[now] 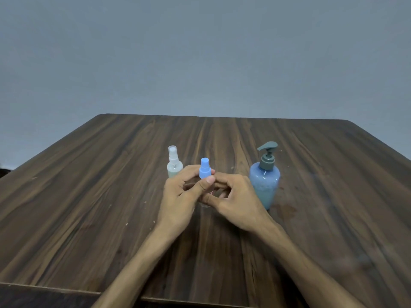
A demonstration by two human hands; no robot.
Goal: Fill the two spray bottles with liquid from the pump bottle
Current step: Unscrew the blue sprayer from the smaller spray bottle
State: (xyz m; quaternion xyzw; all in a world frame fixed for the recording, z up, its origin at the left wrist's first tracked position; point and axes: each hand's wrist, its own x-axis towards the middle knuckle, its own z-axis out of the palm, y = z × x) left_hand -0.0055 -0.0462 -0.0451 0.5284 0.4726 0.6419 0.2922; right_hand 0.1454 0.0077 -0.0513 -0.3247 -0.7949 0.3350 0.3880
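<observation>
A small clear spray bottle with a blue spray top (pixel 204 168) stands at the table's centre. My left hand (pixel 181 197) pinches the blue top between thumb and fingers. My right hand (pixel 234 201) grips the clear body below it, which is mostly hidden by my fingers. Behind my left hand stands a second spray bottle with a white top (pixel 174 162), untouched. To the right stands the blue pump bottle (pixel 265 181) with a grey pump head, holding pale blue liquid.
The dark wooden table (pixel 89 196) stretches wide on both sides of the bottles. Its near edge runs along the bottom of the view. A plain grey wall rises behind the far edge.
</observation>
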